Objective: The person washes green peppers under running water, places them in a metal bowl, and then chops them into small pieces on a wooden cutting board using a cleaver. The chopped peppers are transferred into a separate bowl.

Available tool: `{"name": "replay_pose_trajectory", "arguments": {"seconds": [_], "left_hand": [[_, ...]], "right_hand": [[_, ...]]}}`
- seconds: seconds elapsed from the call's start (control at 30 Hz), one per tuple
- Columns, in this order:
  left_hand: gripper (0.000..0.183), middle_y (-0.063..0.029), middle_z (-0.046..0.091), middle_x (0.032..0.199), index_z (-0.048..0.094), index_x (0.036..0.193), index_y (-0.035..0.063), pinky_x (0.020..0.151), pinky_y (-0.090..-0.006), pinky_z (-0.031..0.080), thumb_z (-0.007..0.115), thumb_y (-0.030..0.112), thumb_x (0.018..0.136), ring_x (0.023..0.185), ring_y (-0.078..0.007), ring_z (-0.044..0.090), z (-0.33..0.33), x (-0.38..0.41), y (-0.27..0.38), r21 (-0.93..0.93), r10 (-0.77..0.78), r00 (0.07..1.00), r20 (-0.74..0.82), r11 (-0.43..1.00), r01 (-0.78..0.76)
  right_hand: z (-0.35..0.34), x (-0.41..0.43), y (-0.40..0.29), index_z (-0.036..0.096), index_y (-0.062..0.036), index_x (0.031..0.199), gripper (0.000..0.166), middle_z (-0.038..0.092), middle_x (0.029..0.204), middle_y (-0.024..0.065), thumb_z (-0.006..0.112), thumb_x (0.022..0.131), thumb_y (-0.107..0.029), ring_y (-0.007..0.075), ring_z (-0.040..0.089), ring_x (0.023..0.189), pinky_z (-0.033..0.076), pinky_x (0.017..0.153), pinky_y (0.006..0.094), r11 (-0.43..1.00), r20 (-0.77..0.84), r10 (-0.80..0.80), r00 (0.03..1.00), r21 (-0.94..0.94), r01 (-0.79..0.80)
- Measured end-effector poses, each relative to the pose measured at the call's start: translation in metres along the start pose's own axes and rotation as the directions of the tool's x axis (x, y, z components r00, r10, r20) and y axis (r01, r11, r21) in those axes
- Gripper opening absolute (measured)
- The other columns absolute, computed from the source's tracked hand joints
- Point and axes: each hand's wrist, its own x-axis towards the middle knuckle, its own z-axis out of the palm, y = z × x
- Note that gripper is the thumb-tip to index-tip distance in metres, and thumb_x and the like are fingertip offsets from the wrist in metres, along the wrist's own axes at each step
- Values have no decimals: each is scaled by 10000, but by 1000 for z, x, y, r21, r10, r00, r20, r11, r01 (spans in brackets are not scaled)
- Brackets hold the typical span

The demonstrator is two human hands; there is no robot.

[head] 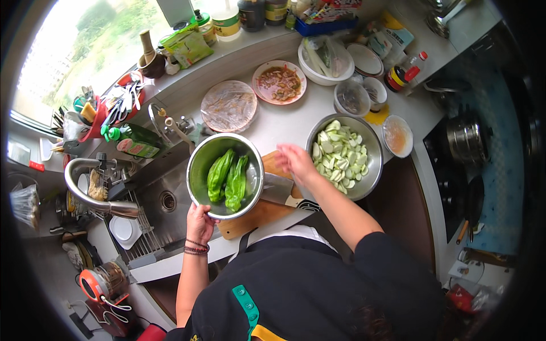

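Note:
My left hand (200, 225) grips the near-left rim of a stainless steel bowl (254, 187). Two wrinkled green peppers (227, 180) lie inside it. The bowl covers part of a wooden cutting board (256, 218) and of a cleaver, whose blade (276, 187) shows at the bowl's right. Over the board, my right hand (296, 163) is slightly blurred, its fingers extended with nothing seen in them. Just right of that hand stands a larger steel bowl (374, 160) filled with pale green vegetable slices (340, 155).
A sink (149, 213) with a curved faucet (81, 192) is at the left. Behind the bowls are a film-covered plate (229, 106), a plate of cooked food (279, 82) and a white bowl of bagged vegetables (326, 59). The stove with a pot (468, 140) stands right.

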Motion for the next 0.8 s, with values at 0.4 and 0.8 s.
{"name": "replay_pose_trajectory", "arguments": {"seconds": [0.4, 0.8], "left_hand": [[198, -53, 577, 866, 476, 1046, 68, 494, -308, 531, 429, 43, 855, 641, -168, 585, 111, 112, -37, 205, -136, 963, 235, 975, 88], [271, -101, 578, 868, 459, 1087, 55, 458, -294, 521, 440, 28, 818, 623, -211, 598, 170, 155, -51, 300, -195, 940, 279, 948, 107]], "right_hand": [[-96, -110, 71, 527, -22, 986, 283, 622, 807, 138, 482, 912, -292, 141, 575, 619, 402, 451, 227, 586, -390, 443, 807, 807, 68], [-149, -137, 75, 531, -51, 896, 341, 596, 667, 106, 457, 926, -382, 154, 537, 507, 359, 407, 262, 795, -530, 362, 767, 605, 43]]}}
